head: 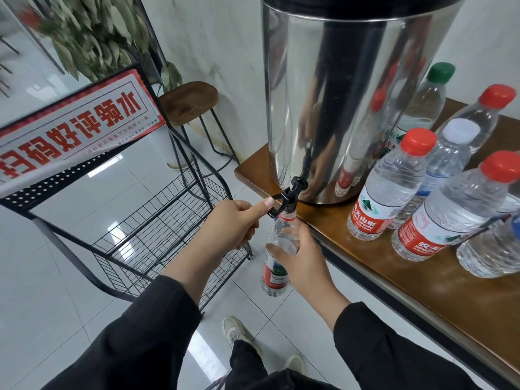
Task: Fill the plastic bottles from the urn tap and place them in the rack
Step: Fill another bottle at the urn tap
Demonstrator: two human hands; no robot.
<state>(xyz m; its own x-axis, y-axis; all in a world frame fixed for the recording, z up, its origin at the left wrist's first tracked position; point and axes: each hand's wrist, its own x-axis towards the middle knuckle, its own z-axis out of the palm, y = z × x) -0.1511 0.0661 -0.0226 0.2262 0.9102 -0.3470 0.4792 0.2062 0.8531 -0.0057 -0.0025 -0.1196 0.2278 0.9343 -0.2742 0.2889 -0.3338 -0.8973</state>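
A tall steel urn (346, 97) stands on the wooden table (422, 280), its black tap (287, 197) jutting over the table's edge. My left hand (233, 223) grips the tap's black lever, thumb on top. My right hand (298, 257) holds a clear plastic bottle (277, 266) with a red label upright, its open neck right under the spout. The black wire rack (157, 235) stands on the floor to the left; the shelves I can see hold no bottles.
Several capped bottles (391, 187) stand on the table right of the urn, most with red caps, one green (440, 71), one white. A red-and-white sign (73, 128) tops the rack. A wooden stool (188, 102) and a plant stand behind.
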